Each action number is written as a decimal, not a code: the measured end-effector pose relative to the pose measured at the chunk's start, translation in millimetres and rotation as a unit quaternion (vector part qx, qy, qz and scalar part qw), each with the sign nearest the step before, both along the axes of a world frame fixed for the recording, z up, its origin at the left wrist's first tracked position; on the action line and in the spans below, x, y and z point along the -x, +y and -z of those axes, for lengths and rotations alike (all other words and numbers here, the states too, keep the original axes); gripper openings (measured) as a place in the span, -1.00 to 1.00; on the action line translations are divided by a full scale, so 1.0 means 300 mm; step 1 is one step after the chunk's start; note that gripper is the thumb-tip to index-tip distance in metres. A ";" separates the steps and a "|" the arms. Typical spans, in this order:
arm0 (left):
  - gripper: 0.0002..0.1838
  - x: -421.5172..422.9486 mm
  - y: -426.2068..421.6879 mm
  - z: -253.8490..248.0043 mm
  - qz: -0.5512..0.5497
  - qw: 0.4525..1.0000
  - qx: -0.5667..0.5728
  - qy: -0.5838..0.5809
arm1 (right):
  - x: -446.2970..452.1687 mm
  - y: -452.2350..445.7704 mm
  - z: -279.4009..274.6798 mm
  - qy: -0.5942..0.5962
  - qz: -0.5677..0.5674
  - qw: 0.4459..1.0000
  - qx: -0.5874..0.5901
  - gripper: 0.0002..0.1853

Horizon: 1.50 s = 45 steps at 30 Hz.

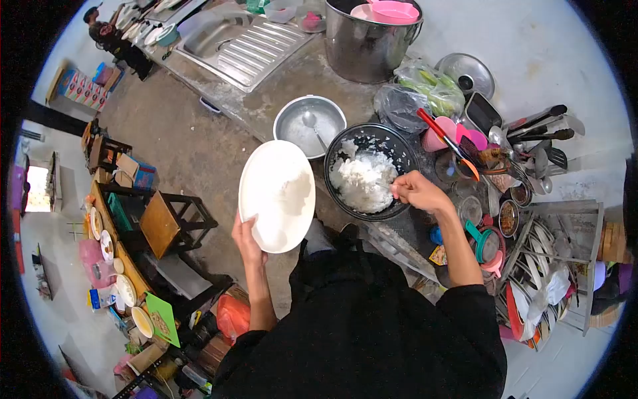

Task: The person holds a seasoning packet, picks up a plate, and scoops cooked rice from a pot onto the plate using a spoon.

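Note:
A white oval plate [276, 206] is tilted in my left hand [248, 241], whose fingers grip its lower left edge. Over the right side of a black bowl [411, 149], my right hand [419, 193] is closed, its fingertips at the white rice [364, 179]. What those fingers hold, if anything, is too small to make out. Grains of rice cling to the bowl's inner wall. Behind the plate and bowl sits a round metal pan [292, 123] with a spoon [310, 120] lying in it.
A metal sink [259, 50] and a large steel pot [365, 53] stand at the back. Bagged greens [432, 86], utensils [541, 133] and a dish rack [591, 266] crowd the right. At left are a wooden stool [159, 225] and a distant person [109, 36].

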<state>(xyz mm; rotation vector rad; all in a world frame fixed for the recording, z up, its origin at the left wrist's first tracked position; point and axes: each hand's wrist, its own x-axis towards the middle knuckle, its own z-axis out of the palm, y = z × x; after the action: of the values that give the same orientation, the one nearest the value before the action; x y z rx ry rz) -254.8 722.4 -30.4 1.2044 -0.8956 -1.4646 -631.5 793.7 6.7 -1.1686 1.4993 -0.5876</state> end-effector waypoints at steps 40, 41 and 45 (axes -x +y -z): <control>-0.49 0.374 0.052 -0.101 0.199 0.965 -0.084 0.148 | -0.223 0.290 0.020 0.405 0.186 0.778 0.443 -0.82; -0.49 0.372 0.049 -0.097 0.198 0.965 -0.085 0.148 | -0.225 0.289 0.019 0.405 0.185 0.779 0.442 -0.82; -0.50 0.351 0.041 -0.083 0.190 0.967 -0.079 0.149 | -0.234 0.265 0.021 0.405 0.177 0.781 0.441 -0.83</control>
<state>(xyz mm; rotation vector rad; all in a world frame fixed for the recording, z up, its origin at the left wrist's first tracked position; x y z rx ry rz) -360.1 734.8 -5.4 0.9197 -0.8418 -1.9984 -561.1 873.2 0.3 -2.0488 2.3112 -1.2327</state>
